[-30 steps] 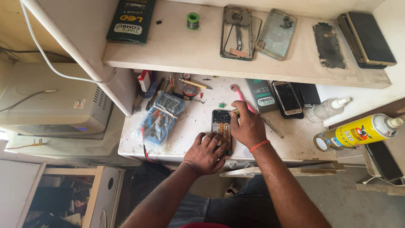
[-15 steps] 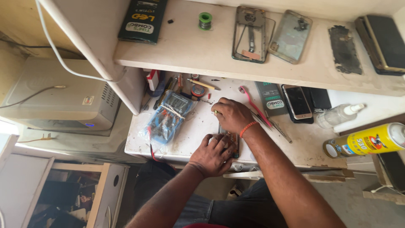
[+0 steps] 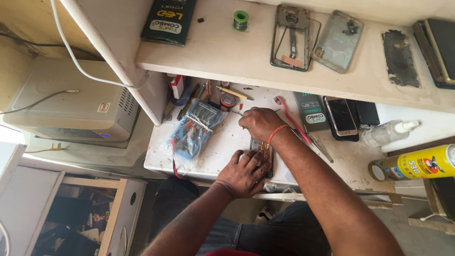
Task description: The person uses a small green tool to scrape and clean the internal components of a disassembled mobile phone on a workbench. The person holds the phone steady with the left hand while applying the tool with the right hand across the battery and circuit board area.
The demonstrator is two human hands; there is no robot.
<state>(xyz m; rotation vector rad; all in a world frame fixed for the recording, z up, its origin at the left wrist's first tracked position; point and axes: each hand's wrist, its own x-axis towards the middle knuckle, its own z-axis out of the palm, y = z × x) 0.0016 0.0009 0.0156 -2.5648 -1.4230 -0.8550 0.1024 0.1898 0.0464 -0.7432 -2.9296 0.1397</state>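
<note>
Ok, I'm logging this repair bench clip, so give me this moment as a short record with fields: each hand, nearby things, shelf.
left hand: pressed flat on an opened phone at the bench's front edge
right hand: reaching past the phone toward small tools, orange band on the wrist
beside the hands: multimeter in a plastic bag, pink tool, tweezers
right of bench: black phone, yellow spray can
shelf above: solder spool, two phone back frames

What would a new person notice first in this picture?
Two bare hands meet mid-bench: the left hand presses on a small opened phone, the right hand reaches just beyond it. Beside them lies a blue multimeter wrapped in clear plastic; a yellow spray can lies at the right.
</note>
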